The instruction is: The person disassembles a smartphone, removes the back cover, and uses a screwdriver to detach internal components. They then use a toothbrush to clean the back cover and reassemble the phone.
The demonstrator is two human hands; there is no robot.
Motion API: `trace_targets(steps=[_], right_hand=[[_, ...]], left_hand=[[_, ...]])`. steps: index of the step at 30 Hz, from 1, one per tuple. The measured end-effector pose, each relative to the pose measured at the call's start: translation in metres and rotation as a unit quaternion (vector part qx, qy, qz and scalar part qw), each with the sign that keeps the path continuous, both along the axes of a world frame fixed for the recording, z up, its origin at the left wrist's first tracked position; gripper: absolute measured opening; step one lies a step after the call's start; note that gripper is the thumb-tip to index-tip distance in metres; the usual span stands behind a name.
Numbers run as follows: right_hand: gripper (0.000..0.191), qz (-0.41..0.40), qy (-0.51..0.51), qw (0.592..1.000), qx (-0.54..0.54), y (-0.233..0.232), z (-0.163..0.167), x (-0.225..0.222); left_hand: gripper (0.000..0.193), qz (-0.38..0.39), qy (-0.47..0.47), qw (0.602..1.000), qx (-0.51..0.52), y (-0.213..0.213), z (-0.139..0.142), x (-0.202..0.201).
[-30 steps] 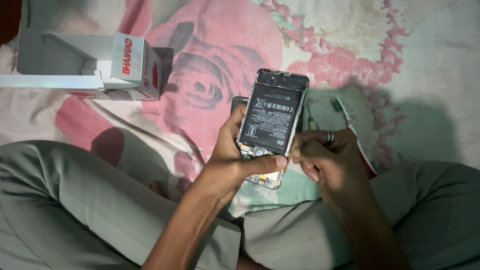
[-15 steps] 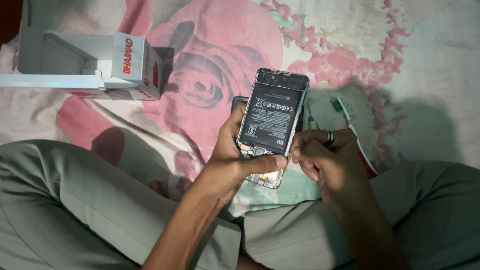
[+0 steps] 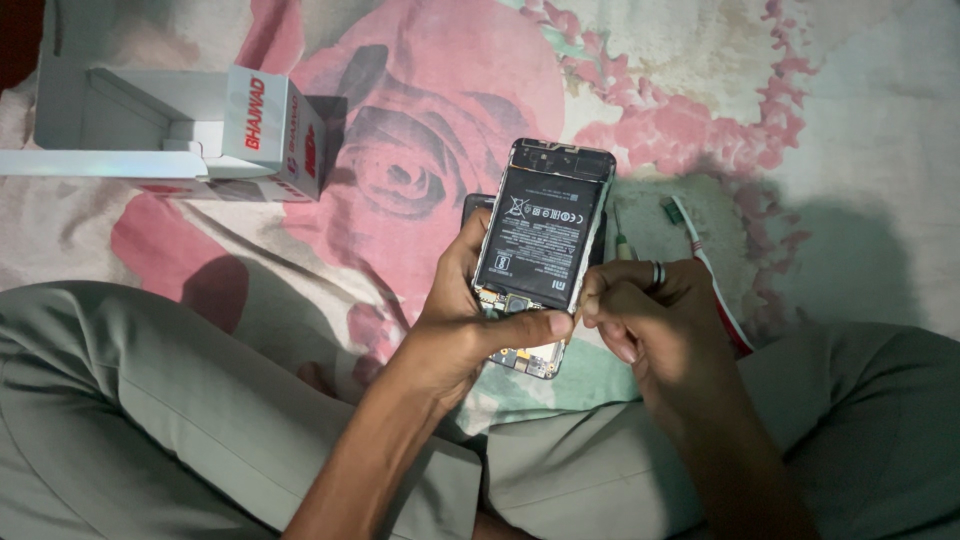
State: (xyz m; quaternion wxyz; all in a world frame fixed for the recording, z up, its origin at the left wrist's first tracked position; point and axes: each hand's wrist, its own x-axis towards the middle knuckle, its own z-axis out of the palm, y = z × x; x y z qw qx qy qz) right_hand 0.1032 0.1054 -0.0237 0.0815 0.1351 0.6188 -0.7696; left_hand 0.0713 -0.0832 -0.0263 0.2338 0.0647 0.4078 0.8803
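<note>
Almost nothing differs from a second ago. The left hand [image 3: 455, 335] lays its thumb across the lower end of the opened phone [image 3: 540, 250], just below the battery [image 3: 540, 240], slightly further toward the right hand [image 3: 645, 320] than before.

My left hand [image 3: 470, 330] and my right hand [image 3: 640, 320] sit close together around the open phone [image 3: 540, 255], so nothing fits between them. Behind the phone the flowered sheet [image 3: 420, 100] is bare, and a hand could slide there. A white box [image 3: 200, 135] blocks the far left. Just right of the phone lie thin tools [image 3: 700, 250], maybe a brush and a stick; it is too dark to tell. My knees [image 3: 150, 400] close off both low sides.
</note>
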Motion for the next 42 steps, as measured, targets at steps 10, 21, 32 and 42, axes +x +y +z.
trace_targets(steps=[10, 21, 32, 42], right_hand=[[0.013, -0.003, 0.002, 1.0, 0.001, -0.0001, -0.0003, 0.0001], [0.012, -0.011, -0.003, 1.0, -0.004, -0.0012, -0.0006, 0.0], [0.012, 0.007, 0.006, 1.0, 0.006, -0.0004, 0.0002, 0.0017], [0.01, -0.002, 0.004, 1.0, 0.007, 0.0024, -0.0079, 0.0036]], left_hand=[[0.066, 0.001, 0.007, 1.0, 0.004, -0.0004, -0.0005, 0.0], [0.068, -0.003, 0.001, 1.0, 0.004, -0.001, 0.0018, 0.0004], [0.069, -0.008, -0.002, 1.0, 0.01, -0.0014, 0.0034, 0.0007], [0.067, -0.01, -0.004, 1.0, 0.002, -0.0026, 0.0039, 0.0007]])
